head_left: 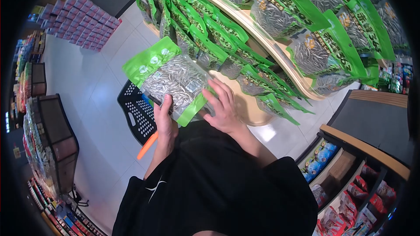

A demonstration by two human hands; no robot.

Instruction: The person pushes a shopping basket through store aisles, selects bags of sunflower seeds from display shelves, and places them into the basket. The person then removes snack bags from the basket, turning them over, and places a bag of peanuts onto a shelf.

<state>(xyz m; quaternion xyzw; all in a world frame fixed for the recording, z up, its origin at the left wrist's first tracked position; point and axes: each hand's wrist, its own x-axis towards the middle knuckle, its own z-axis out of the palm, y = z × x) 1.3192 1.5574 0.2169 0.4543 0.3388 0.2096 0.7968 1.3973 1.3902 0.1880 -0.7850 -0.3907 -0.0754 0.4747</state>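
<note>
A clear bag with green ends, full of striped seeds, is held tilted in front of my body. My left hand grips its lower left edge, thumb on the front. A dark object, partly hidden, shows beside that thumb. My right hand rests at the bag's right edge with its fingers apart, touching the clear side. Behind the bag, to the left, is a black perforated basket with an orange handle.
Curved wooden shelves with rows of similar green bags stand ahead and to the right. Stacked boxes stand at the upper left. A display rack is at the left, and shelves with red packets at the lower right.
</note>
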